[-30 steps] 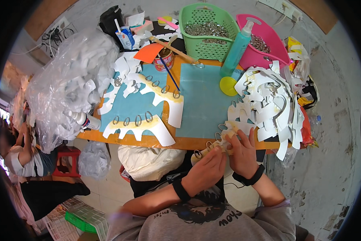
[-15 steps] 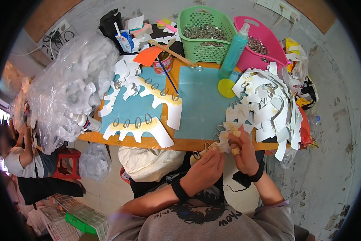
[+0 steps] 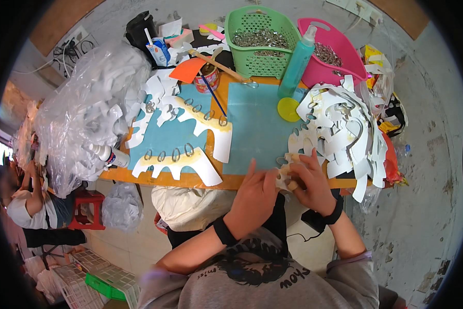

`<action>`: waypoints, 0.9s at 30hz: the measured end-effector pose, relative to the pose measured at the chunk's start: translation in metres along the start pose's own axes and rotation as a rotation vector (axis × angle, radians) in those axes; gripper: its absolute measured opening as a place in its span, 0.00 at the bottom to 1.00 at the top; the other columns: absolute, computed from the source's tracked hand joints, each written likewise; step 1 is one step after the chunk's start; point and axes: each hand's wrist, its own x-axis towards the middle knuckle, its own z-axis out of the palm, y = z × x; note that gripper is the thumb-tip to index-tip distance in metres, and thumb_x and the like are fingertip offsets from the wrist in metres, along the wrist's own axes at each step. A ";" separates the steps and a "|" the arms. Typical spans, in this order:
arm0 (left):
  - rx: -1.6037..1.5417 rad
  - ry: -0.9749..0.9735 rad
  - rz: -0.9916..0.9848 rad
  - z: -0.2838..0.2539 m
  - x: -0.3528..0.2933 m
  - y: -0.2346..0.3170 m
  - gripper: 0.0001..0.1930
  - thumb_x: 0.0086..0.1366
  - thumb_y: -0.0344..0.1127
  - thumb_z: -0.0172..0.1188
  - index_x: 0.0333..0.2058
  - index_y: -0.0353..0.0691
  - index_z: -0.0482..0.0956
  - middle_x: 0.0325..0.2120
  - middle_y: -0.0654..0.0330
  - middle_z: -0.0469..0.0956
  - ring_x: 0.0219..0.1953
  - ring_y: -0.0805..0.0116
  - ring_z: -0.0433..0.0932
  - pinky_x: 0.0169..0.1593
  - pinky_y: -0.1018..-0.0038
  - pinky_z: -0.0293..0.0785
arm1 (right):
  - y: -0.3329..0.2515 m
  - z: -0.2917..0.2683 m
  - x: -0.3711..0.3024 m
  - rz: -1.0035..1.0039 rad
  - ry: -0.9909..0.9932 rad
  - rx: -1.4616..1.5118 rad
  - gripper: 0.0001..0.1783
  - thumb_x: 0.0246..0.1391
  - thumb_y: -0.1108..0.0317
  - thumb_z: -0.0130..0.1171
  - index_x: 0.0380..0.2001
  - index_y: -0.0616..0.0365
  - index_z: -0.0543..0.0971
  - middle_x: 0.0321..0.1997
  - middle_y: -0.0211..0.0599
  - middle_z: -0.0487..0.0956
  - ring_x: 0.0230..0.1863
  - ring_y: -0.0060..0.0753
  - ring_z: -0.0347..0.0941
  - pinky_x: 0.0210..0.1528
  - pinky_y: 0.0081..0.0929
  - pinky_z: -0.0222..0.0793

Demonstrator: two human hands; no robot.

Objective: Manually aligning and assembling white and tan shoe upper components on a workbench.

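Note:
At the table's front edge, my right hand (image 3: 316,189) curls its fingers round a white notched strip (image 3: 284,177) with oval metal rings along one edge and a yellowish glue-like stain. My left hand (image 3: 252,198) pinches the same strip from the other side, its index finger raised and its fingertips slightly blurred. Part of the strip is hidden behind my fingers. Two similar strips lie to the left, a nearer one (image 3: 205,170) and a farther one (image 3: 222,141), each with several rings standing along its stained edge. A heap of such white pieces (image 3: 344,129) rises beyond my right hand.
At the back stand a green basket (image 3: 262,66) and a pink basket (image 3: 339,78) of metal rings, a teal spray bottle (image 3: 297,69) and a tin (image 3: 206,82) with a brush. A yellow lid (image 3: 289,109) lies nearby. A plastic bag (image 3: 87,103) bulges leftward. Another person (image 3: 28,201) sits far left.
My left hand has moved slightly left and up, raising its index finger. The strip's left end, visible before, is now hidden behind it. My right fingers have shifted on the strip.

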 end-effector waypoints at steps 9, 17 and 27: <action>0.022 0.000 0.046 0.001 0.012 -0.005 0.15 0.49 0.26 0.67 0.37 0.34 0.76 0.29 0.56 0.77 0.44 0.58 0.75 0.66 0.46 0.52 | 0.001 -0.003 0.011 -0.102 -0.029 -0.078 0.17 0.38 0.79 0.63 0.36 0.56 0.78 0.39 0.31 0.78 0.51 0.46 0.67 0.68 0.61 0.48; 0.203 0.014 0.126 0.009 0.008 -0.004 0.08 0.50 0.26 0.63 0.31 0.34 0.76 0.27 0.56 0.75 0.44 0.58 0.75 0.66 0.46 0.53 | 0.004 -0.005 0.011 -0.070 -0.013 -0.020 0.17 0.41 0.78 0.63 0.38 0.56 0.77 0.39 0.33 0.77 0.51 0.45 0.68 0.68 0.59 0.49; 0.314 -0.005 0.162 0.007 0.009 -0.002 0.07 0.53 0.25 0.57 0.32 0.32 0.75 0.32 0.53 0.73 0.47 0.58 0.73 0.67 0.46 0.50 | 0.013 -0.006 0.006 -0.036 -0.050 0.066 0.19 0.40 0.81 0.60 0.39 0.53 0.78 0.39 0.31 0.79 0.52 0.48 0.67 0.69 0.59 0.48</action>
